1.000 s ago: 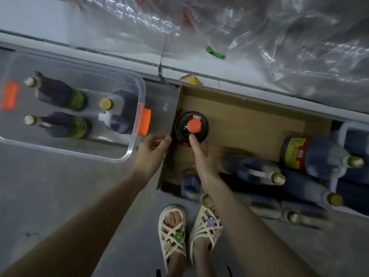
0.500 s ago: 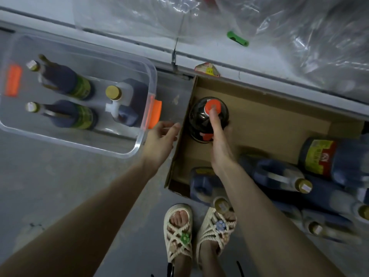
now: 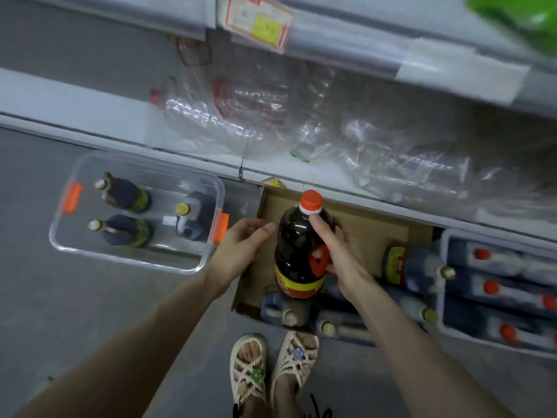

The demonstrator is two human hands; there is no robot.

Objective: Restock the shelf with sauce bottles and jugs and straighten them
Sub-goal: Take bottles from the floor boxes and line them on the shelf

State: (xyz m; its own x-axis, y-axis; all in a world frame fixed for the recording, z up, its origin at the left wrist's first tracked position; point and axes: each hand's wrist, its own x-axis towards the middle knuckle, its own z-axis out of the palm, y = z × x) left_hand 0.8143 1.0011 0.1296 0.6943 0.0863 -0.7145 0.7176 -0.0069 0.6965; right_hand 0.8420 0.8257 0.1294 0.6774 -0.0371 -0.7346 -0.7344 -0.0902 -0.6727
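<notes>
Though partly hidden by the gripping right hand [image 3: 337, 254], dark jug [image 3: 297, 251]; left hand [image 3: 241, 248] loose beside.

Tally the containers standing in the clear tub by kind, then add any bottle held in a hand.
Green-labelled bottles: 2
Handled jug: 1
Orange-capped bottle, held by the right hand: 1
Total: 4
</notes>
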